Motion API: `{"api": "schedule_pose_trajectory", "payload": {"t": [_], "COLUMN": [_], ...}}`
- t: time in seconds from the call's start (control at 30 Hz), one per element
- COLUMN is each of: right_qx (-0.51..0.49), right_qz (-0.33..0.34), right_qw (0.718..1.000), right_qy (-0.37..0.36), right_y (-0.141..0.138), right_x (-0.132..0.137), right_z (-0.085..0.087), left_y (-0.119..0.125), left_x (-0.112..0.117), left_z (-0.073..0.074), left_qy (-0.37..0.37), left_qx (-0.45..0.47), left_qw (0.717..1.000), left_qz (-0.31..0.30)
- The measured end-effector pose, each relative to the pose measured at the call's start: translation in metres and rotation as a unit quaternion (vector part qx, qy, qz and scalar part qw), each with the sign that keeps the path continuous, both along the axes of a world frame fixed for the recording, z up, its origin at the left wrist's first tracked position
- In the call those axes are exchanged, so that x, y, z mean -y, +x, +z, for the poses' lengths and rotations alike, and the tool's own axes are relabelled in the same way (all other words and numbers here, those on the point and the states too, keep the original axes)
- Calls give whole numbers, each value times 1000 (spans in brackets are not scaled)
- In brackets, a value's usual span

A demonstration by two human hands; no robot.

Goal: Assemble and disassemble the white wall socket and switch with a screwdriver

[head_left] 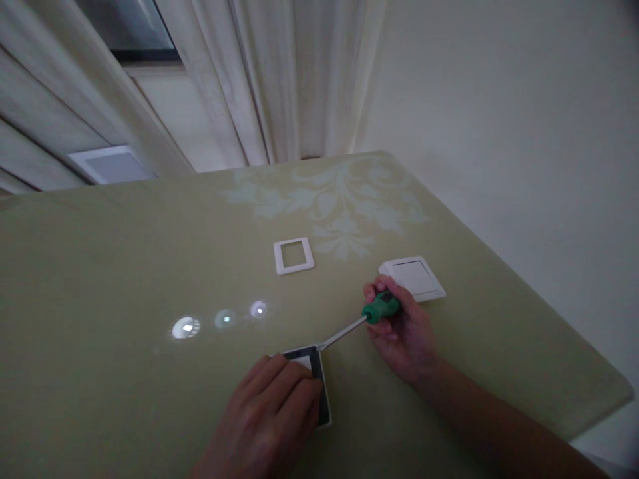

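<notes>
My right hand [399, 326] is closed around the green handle of a screwdriver [381, 307]. Its metal shaft slants down to the left, and the tip meets the far right corner of a square wall-switch piece [325, 392] with a white rim and dark inner border. Fingers of my left hand [272, 409] are bent over that piece and hold it on the table, hiding most of its left side. Just beyond my right hand lies a white wall-switch plate [415, 278]. A thin white square frame [294, 269] with an open middle lies farther back.
The pale green glossy tabletop [100, 266] carries a leaf pattern and bright lamp reflections. Its right edge runs near a plain wall [499, 120]. Light curtains [319, 80] hang behind the far edge, with a dark window pane [132, 26] at the upper left.
</notes>
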State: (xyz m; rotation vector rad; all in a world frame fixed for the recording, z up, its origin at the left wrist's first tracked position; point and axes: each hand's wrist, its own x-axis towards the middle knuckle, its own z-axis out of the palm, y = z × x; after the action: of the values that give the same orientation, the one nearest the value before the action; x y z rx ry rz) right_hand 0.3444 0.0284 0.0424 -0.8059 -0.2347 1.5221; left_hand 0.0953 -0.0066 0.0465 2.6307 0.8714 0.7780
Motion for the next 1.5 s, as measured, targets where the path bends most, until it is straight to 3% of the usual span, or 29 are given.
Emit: {"api": "schedule_pose_trajectory", "payload": {"t": [0.17,0.5,0.67,0.8,0.9,0.97,1.03,1.17,1.23,1.33,1.5], "right_qx": [-1,19,53,154,261,349,460,624,649,657,663], "right_qz": [-1,-5,-7,-63,-108,-129,-149,-122,-98,-73,-72], "right_qw": [1000,1000,998,982,948,909,841,662,611,589,596], "right_qy": [7,13,32,94,148,186,241,398,443,465,447], "right_y": [0,2,3,3,-1,-8,-20,-59,-79,-99,-100], "right_x": [1,-3,-7,-6,-3,-2,-3,-18,-28,-38,-38], "right_z": [-2,-9,-1,14,30,42,56,81,89,93,88], "left_y": [5,3,-11,-37,-62,-78,-91,-101,-101,-100,-98], "left_x": [-1,1,2,-5,-14,-19,-23,-24,-24,-23,-21], "left_z": [6,-1,2,-11,-25,-32,-37,-43,-44,-45,-45], "left_qy": [-21,7,6,-15,-52,-65,-73,-107,-119,-112,-105], "left_qx": [-14,-18,-37,-78,-80,-78,-64,-24,-12,-2,-3], "left_qw": [1000,1000,999,997,994,991,988,984,984,985,986], "left_qz": [11,-13,-30,3,50,90,123,138,133,129,132]}}
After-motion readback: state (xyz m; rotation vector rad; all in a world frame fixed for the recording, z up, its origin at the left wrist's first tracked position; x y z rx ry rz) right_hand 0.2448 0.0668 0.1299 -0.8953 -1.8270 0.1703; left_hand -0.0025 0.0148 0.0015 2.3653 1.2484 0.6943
